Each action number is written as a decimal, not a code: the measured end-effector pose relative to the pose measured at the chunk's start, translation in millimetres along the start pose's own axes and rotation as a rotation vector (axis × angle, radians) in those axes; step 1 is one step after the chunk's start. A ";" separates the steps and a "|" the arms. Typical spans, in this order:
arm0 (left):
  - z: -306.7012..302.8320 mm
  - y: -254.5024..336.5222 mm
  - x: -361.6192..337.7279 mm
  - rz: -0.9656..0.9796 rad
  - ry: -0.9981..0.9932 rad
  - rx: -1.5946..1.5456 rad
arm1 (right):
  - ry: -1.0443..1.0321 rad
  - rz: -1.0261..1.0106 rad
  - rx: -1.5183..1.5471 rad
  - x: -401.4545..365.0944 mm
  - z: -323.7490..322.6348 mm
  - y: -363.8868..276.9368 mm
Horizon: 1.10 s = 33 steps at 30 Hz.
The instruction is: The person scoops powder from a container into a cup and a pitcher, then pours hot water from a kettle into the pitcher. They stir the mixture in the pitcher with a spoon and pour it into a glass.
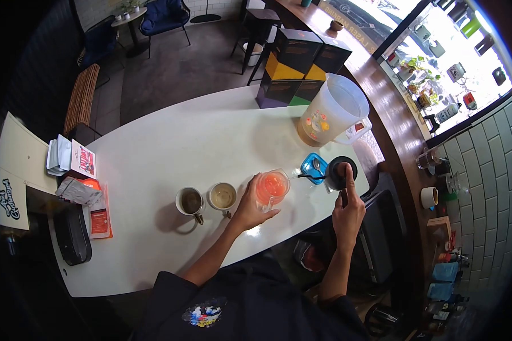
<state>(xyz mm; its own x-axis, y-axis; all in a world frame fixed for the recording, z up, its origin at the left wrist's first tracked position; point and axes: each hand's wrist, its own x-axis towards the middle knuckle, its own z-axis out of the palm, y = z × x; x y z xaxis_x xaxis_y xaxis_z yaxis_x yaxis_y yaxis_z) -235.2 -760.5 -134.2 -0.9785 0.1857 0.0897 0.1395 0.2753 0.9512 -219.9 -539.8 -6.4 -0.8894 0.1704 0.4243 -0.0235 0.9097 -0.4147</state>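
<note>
My left hand (247,211) is wrapped around a clear glass mug (273,190) with a pinkish-red drink in it, on the white table. My right hand (349,215) grips a black gooseneck kettle (334,177), its index finger stretched over the lid; the handle is mostly hidden under the hand. The kettle's thin spout points left toward the glass mug, its tip a little apart from the rim. I cannot make out any liquid coming from it. Left of my left hand stand two mugs, a dark-filled one (189,201) and a pale-filled one (223,196).
Behind the kettle lies a small blue tray (309,163) with a spoon. A large translucent pitcher (324,113) stands farther back, near stacked black boxes (293,51). Packets (99,219) and a black case (73,234) sit at the table's left end.
</note>
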 end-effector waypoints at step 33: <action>35.4 -17.3 8.7 0.029 0.129 0.224 | -0.189 0.093 0.340 -11.3 50.0 43.9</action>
<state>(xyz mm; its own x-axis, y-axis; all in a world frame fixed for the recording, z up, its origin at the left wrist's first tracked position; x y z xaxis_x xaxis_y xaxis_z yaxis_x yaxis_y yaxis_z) -240.8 -730.2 -160.3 -0.9828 0.0792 0.1668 0.1843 0.4759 0.8600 -233.8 -520.7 -69.7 -0.9624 0.1442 0.2300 -0.0608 0.7112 -0.7004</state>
